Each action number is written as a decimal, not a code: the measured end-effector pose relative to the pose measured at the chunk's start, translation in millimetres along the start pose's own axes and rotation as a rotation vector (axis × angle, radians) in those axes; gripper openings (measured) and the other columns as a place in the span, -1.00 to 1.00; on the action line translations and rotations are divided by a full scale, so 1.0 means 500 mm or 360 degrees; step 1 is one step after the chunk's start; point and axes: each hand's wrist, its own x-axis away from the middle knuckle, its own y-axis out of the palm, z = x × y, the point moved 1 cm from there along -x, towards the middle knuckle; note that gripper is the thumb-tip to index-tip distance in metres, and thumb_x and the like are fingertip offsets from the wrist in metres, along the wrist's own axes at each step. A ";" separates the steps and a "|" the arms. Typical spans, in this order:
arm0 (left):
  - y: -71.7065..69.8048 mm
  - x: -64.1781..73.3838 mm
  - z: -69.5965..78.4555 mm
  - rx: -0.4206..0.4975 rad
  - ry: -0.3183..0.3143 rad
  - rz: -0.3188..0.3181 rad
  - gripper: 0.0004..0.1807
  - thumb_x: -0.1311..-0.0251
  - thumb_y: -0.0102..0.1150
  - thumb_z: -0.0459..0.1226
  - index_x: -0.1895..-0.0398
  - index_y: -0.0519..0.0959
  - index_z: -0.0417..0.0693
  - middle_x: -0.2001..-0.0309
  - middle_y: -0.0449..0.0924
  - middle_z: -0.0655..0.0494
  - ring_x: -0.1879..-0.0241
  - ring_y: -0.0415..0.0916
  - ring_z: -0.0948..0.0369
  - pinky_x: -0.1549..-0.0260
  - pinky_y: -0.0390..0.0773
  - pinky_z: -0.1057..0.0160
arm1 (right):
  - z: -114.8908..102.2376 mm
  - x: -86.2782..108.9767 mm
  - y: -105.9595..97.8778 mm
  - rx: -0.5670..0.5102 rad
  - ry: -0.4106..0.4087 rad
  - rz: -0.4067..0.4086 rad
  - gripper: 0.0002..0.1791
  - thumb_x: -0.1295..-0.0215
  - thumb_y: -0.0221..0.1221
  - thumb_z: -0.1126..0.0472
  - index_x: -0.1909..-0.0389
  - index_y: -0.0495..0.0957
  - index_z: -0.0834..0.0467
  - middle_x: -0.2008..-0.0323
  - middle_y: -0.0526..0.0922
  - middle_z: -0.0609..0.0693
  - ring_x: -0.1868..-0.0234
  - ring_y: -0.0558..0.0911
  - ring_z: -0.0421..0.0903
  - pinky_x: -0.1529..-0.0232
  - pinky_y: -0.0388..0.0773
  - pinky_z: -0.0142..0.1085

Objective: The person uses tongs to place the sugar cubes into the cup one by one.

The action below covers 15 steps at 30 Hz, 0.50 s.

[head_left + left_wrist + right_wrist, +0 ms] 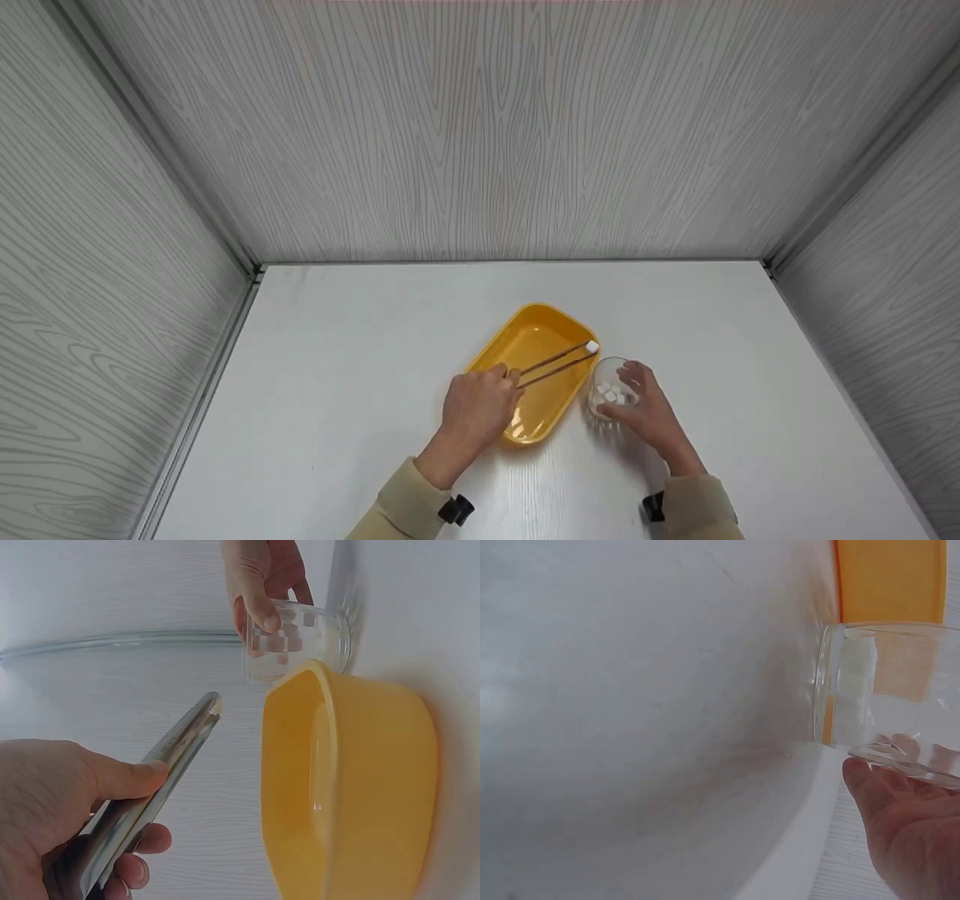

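My left hand [481, 405] grips metal tongs [169, 765] over the yellow tray [534, 431]. Between the tong tips sits a small white cube [592, 347], above the tray's right rim and close to the glass. That clear drinking glass [606, 367] stands upright on the table, just right of the tray. Several white cubes [610, 393] lie at its bottom; their exact kind is unclear. Thumb and fingers of my right hand [646, 411] curl round the glass from its right side. In the right wrist view the glass wall [904, 720] lies against those fingers.
A white table [360, 337] carries the tray and glass. Pale wood-grain panels [495, 135] rise at the back and on both sides. Each sleeve cuff has a black band [456, 510] near it.
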 end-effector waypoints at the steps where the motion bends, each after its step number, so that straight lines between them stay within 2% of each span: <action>1: -0.002 0.000 0.001 -0.0001 0.0010 0.0002 -0.74 -0.17 0.36 -0.07 0.19 0.74 -0.02 0.40 0.63 0.16 0.66 0.39 0.26 0.73 0.38 0.32 | 0.000 0.000 0.000 -0.0003 -0.0001 -0.0003 0.05 -0.04 0.49 0.14 -0.43 0.02 0.18 -0.40 0.22 0.20 -0.44 0.17 0.15 -0.31 0.15 0.15; 5: -0.006 -0.001 0.009 -0.0013 0.0064 0.0033 -0.73 -0.17 0.36 -0.05 0.20 0.75 -0.01 0.43 0.63 0.17 0.69 0.36 0.28 0.74 0.34 0.35 | -0.001 0.001 -0.001 -0.0017 0.0004 -0.0011 0.04 -0.06 0.48 0.13 -0.43 0.01 0.18 -0.41 0.21 0.21 -0.45 0.15 0.16 -0.31 0.15 0.16; 9: -0.009 0.000 0.021 -0.0017 0.0127 0.0075 -0.73 -0.14 0.38 -0.04 0.22 0.76 0.01 0.45 0.62 0.18 0.68 0.43 0.28 0.74 0.35 0.36 | -0.004 0.003 -0.001 -0.0017 0.0019 -0.0021 0.04 -0.07 0.47 0.12 -0.43 0.01 0.17 -0.42 0.20 0.20 -0.45 0.14 0.17 -0.30 0.15 0.17; 11: -0.009 0.001 0.028 -0.0009 0.0150 0.0084 -0.73 -0.14 0.38 -0.03 0.22 0.76 0.02 0.45 0.61 0.20 0.67 0.45 0.26 0.75 0.35 0.35 | -0.025 0.012 -0.002 -0.0022 0.0037 -0.0030 0.02 -0.09 0.46 0.15 -0.43 0.00 0.19 -0.43 0.17 0.23 -0.45 0.13 0.19 -0.30 0.14 0.19; 15: -0.007 0.006 0.039 0.0007 0.0170 0.0064 -0.72 -0.15 0.37 0.00 0.23 0.75 0.04 0.47 0.59 0.21 0.68 0.44 0.25 0.77 0.32 0.32 | -0.025 0.013 -0.002 -0.0041 0.0039 -0.0036 0.03 -0.09 0.46 0.17 -0.44 -0.01 0.20 -0.44 0.14 0.23 -0.45 0.12 0.20 -0.30 0.15 0.18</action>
